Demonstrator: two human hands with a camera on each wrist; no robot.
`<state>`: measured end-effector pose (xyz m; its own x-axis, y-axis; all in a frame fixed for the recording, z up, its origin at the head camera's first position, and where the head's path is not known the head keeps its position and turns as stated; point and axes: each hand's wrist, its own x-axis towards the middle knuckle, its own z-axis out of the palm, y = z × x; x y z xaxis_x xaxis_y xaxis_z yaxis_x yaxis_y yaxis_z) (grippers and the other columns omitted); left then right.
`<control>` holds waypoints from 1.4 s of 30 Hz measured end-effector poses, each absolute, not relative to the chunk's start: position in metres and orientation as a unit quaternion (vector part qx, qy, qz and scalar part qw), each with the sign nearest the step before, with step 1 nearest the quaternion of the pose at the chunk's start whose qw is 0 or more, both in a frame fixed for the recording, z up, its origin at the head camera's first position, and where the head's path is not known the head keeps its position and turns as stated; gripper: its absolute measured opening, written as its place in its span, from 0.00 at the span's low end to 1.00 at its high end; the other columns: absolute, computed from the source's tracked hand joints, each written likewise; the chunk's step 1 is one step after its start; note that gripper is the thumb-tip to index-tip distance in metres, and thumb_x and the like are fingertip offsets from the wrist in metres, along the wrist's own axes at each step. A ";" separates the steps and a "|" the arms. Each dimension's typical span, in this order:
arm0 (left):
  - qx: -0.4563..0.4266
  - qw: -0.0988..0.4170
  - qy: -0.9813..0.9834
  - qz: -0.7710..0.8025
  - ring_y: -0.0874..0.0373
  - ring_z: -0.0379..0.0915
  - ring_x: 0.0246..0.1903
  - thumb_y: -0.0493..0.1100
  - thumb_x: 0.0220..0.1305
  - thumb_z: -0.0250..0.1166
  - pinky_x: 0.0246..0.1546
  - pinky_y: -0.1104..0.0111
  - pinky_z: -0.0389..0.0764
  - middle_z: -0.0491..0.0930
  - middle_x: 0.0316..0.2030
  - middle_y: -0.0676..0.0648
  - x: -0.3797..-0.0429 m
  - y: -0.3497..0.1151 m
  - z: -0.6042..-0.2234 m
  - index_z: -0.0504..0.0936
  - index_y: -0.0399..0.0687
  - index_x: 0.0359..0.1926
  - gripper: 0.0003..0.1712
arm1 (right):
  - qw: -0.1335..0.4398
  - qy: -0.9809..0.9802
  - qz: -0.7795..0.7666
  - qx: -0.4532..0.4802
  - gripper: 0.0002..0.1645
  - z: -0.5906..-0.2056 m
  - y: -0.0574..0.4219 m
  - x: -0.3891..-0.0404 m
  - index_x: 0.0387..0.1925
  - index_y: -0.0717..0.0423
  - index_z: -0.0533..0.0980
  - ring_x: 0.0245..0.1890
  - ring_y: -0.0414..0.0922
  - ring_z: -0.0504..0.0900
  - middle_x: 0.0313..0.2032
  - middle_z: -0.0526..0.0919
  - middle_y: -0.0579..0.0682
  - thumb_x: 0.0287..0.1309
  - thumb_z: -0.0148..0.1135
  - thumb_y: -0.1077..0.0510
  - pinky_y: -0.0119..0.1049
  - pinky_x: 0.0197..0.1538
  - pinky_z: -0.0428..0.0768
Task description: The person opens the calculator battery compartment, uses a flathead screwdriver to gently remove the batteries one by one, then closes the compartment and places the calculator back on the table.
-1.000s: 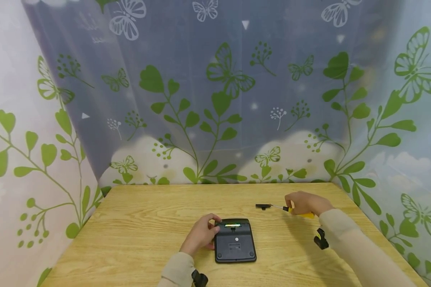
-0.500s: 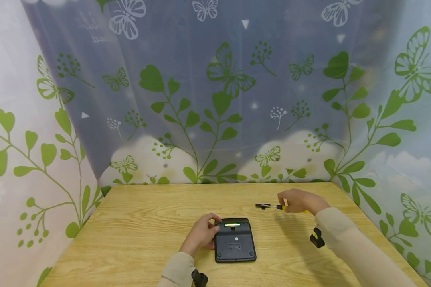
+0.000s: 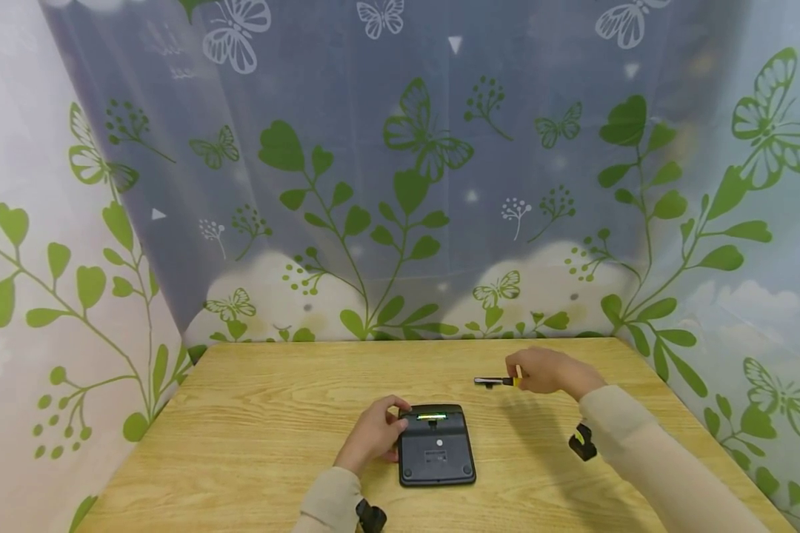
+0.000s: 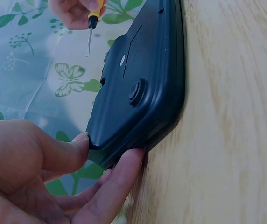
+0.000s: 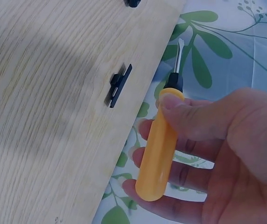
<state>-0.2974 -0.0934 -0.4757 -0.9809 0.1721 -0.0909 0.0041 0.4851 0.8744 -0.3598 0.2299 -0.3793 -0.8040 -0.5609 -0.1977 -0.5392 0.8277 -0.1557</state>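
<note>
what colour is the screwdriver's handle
The screwdriver's handle is yellow-orange, with a black collar by the shaft; the right wrist view shows it best.

Head view. Counter (image 3: 273, 414): yellow-tan wood grain. Backdrop (image 3: 367, 89), 12 o'clock: blue-grey, green leaves (image 3: 410, 191), green and white butterflies (image 3: 425, 142). Device (image 3: 436, 468), 6 o'clock: black, white dot (image 3: 439, 443). Screwdriver (image 3: 509, 382), 4 o'clock: yellow handle (image 5: 156, 158), black collar (image 5: 173, 82). Sleeves (image 3: 630, 426): beige.

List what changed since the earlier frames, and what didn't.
The right grip moved left and slightly farther away, carrying the screwdriver; in the head view it now overlaps more of the small black piece. Nothing newly grasped or released. Unchanged: left grip holding the black device; the device and small black piece in place.
</note>
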 end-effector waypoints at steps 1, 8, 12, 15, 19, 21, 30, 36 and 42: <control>0.051 0.083 0.858 0.505 0.53 0.77 0.28 0.36 0.74 0.62 0.18 0.66 0.86 0.76 0.40 0.41 -0.297 -0.093 -0.475 0.80 0.46 0.58 0.14 | 0.115 0.948 -0.044 -0.294 0.06 -0.378 0.229 -0.359 0.42 0.55 0.78 0.33 0.42 0.79 0.36 0.82 0.49 0.65 0.66 0.65 0.39 0.36 0.81; 0.050 0.085 0.858 0.505 0.53 0.78 0.28 0.36 0.74 0.61 0.18 0.66 0.86 0.76 0.41 0.41 -0.298 -0.093 -0.475 0.80 0.46 0.58 0.14 | 0.095 0.947 -0.046 -0.304 0.06 -0.377 0.223 -0.355 0.42 0.56 0.80 0.34 0.42 0.79 0.36 0.83 0.49 0.64 0.67 0.65 0.40 0.38 0.82; 0.051 0.085 0.858 0.504 0.53 0.78 0.28 0.35 0.74 0.62 0.18 0.66 0.86 0.76 0.39 0.42 -0.298 -0.093 -0.476 0.80 0.46 0.58 0.14 | 0.099 0.948 -0.052 -0.298 0.07 -0.379 0.219 -0.355 0.43 0.55 0.81 0.33 0.41 0.78 0.36 0.82 0.48 0.64 0.68 0.64 0.39 0.36 0.81; 0.054 0.083 0.858 0.505 0.53 0.77 0.27 0.35 0.74 0.62 0.18 0.66 0.86 0.76 0.38 0.42 -0.298 -0.094 -0.476 0.80 0.46 0.57 0.14 | 0.101 0.948 -0.054 -0.298 0.07 -0.379 0.215 -0.356 0.44 0.55 0.81 0.33 0.41 0.78 0.35 0.82 0.47 0.65 0.68 0.64 0.38 0.36 0.81; 0.057 0.081 0.856 0.507 0.53 0.77 0.27 0.35 0.74 0.62 0.18 0.65 0.86 0.76 0.38 0.41 -0.298 -0.094 -0.475 0.80 0.44 0.57 0.13 | 0.102 0.948 -0.055 -0.296 0.07 -0.378 0.209 -0.355 0.44 0.54 0.81 0.34 0.41 0.78 0.35 0.82 0.47 0.65 0.68 0.64 0.39 0.36 0.81; 0.058 0.082 0.856 0.508 0.53 0.78 0.27 0.35 0.74 0.62 0.18 0.65 0.86 0.76 0.37 0.41 -0.298 -0.094 -0.475 0.80 0.43 0.56 0.13 | 0.106 0.949 -0.058 -0.292 0.07 -0.378 0.206 -0.354 0.44 0.53 0.81 0.35 0.42 0.78 0.36 0.82 0.46 0.65 0.68 0.64 0.40 0.37 0.81; 0.066 0.083 0.854 0.510 0.53 0.78 0.25 0.34 0.74 0.61 0.18 0.65 0.86 0.78 0.36 0.42 -0.298 -0.095 -0.476 0.81 0.42 0.53 0.10 | 0.108 0.947 -0.067 -0.294 0.08 -0.374 0.196 -0.348 0.45 0.53 0.81 0.38 0.45 0.81 0.40 0.84 0.49 0.65 0.68 0.64 0.44 0.41 0.84; 0.070 0.082 0.854 0.509 0.54 0.78 0.24 0.34 0.73 0.62 0.17 0.65 0.86 0.79 0.35 0.42 -0.299 -0.095 -0.477 0.81 0.41 0.52 0.10 | 0.105 0.949 -0.055 -0.291 0.07 -0.372 0.189 -0.346 0.42 0.52 0.84 0.38 0.45 0.82 0.40 0.86 0.49 0.64 0.68 0.64 0.44 0.41 0.85; 0.074 0.080 0.853 0.511 0.54 0.78 0.24 0.34 0.73 0.62 0.17 0.65 0.86 0.79 0.36 0.41 -0.300 -0.095 -0.478 0.81 0.41 0.52 0.09 | 0.095 0.949 -0.046 -0.298 0.06 -0.370 0.183 -0.344 0.40 0.53 0.85 0.35 0.42 0.81 0.39 0.88 0.51 0.64 0.69 0.64 0.42 0.38 0.83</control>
